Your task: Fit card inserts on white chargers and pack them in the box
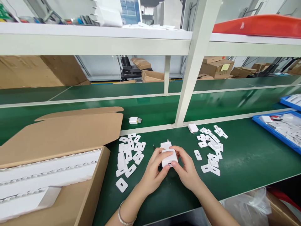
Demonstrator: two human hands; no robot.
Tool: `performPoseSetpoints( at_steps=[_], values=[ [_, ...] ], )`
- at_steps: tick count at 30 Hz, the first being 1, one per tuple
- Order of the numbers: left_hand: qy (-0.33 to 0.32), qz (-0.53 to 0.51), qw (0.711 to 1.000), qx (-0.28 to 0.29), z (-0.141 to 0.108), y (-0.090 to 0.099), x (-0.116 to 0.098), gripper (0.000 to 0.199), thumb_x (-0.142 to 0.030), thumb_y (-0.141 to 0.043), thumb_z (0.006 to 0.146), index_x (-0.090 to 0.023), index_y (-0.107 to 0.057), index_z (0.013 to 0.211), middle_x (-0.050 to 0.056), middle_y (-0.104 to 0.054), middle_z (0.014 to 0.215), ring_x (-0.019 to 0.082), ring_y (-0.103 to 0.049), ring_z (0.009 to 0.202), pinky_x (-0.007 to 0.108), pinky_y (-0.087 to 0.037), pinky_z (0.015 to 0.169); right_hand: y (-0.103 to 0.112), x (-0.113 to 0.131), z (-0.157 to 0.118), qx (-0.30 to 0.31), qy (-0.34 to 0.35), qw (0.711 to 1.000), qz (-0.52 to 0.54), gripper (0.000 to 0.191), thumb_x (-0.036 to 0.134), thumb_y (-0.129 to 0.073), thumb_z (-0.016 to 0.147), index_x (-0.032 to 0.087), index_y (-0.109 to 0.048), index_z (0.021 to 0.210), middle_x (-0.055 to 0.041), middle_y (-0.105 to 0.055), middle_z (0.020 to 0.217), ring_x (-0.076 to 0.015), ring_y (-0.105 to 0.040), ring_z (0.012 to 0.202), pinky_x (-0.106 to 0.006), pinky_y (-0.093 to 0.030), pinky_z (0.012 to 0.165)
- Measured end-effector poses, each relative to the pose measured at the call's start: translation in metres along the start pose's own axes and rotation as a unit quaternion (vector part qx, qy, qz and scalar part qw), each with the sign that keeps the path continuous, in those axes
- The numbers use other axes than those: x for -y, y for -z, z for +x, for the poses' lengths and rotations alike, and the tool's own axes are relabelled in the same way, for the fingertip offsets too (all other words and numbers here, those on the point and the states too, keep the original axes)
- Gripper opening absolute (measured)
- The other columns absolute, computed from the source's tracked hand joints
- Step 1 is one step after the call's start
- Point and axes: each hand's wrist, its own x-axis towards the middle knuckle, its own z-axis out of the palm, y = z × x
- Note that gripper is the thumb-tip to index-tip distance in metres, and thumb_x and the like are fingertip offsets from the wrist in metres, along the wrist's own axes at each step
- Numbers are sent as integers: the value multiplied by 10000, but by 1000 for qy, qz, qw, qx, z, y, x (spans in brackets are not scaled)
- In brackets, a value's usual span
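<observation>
Both hands hold a white power adapter (168, 158) above the green bench, its small port facing me. My left hand (156, 169) closes on its left side, and my right hand (185, 166) grips the right side with thumb and fingers. Just beyond it is a second white adapter (166, 144) with a prong pointing away; whether the two touch I cannot tell. A thin dark item, mostly hidden, shows beside my left fingers. Small white slotted plates (129, 155) lie scattered to the left, and more white plates (213, 142) to the right.
An open cardboard box (94, 185) with white rows of parts stands at left. Another adapter (193, 128) sits by the shelf post (188, 84). A white plug piece (135, 120) lies on the green belt (150, 108). Blue trays (277, 130) are at far right.
</observation>
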Motion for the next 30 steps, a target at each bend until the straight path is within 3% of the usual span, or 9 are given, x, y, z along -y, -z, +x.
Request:
performPoseSetpoints(
  at_steps=[4, 6, 12, 14, 16, 19, 21, 25, 30],
  values=[
    [-8, 14, 1000, -21, -1, -3, -1, 326, -341, -539, 1080, -314, -591, 1400, 74, -555, 1142, 200, -582, 1035, 316, -537, 872, 2, -5, -1, 37, -7, 998, 41, 379, 490, -561, 1036, 266, -576, 1342, -69, -656, 1170, -202, -638, 981, -327, -552, 850],
    [-8, 27, 999, -20, -1, -4, -1, 323, -317, -534, 1079, -306, -574, 1399, 87, -561, 1203, 210, -592, 1090, 328, -541, 898, 7, -4, 1, 53, -4, 998, 44, 392, 489, -591, 1025, 285, -568, 1359, -70, -637, 1216, -203, -634, 1005, -334, -563, 874],
    [7, 170, 984, -54, -1, -1, 8, 336, -266, -581, 1048, -298, -532, 1380, 105, -583, 1343, 268, -546, 1260, 456, -485, 1052, 27, 0, 11, 104, -2, 992, -67, 540, 437, -555, 1056, 349, -403, 1567, -80, -559, 1410, -215, -603, 1194, -405, -531, 1076],
    [25, 200, 976, -83, 1, 1, 13, 345, -283, -606, 1035, -288, -523, 1370, 109, -595, 1340, 283, -531, 1278, 489, -469, 1075, 36, -7, 18, 83, -2, 990, -113, 526, 445, -541, 1055, 324, -416, 1553, -96, -541, 1438, -229, -590, 1239, -424, -525, 1090],
    [49, 210, 972, -99, 3, 2, 19, 340, -297, -614, 1030, -280, -520, 1356, 115, -594, 1352, 288, -528, 1289, 494, -471, 1073, 48, -24, 30, 25, -10, 985, -169, 480, 449, -532, 1046, 278, -478, 1491, -117, -556, 1400, -251, -588, 1247, -444, -525, 1080],
    [66, 218, 969, -99, 8, 2, 29, 298, -306, -610, 1029, -272, -542, 1316, 118, -605, 1356, 295, -530, 1297, 496, -465, 1073, 70, -60, 57, -80, -50, 954, -286, 456, 410, -546, 1002, 183, -551, 1398, -166, -586, 1308, -310, -582, 1243, -487, -506, 1070],
    [69, 224, 968, -87, 12, 2, 35, 278, -307, -607, 1028, -264, -559, 1299, 120, -621, 1351, 303, -534, 1299, 508, -448, 1085, 85, -83, 76, -105, -98, 913, -383, 502, 368, -582, 958, 115, -561, 1391, -211, -588, 1298, -360, -560, 1254, -515, -473, 1080],
    [73, 219, 972, -51, 16, 2, 42, 286, -295, -590, 1036, -267, -586, 1321, 110, -646, 1343, 294, -562, 1289, 493, -440, 1084, 102, -110, 102, -86, -144, 832, -528, 539, 387, -587, 962, 55, -563, 1387, -263, -595, 1312, -400, -541, 1213, -511, -443, 1017],
    [79, 207, 975, -33, 14, 7, 41, 318, -309, -581, 1045, -291, -581, 1363, 92, -642, 1354, 274, -573, 1307, 463, -454, 1090, 104, -117, 112, -58, -154, 818, -552, 372, 313, -647, 922, 94, -649, 1223, -244, -635, 1227, -376, -552, 1151, -455, -418, 943]
  ],
)
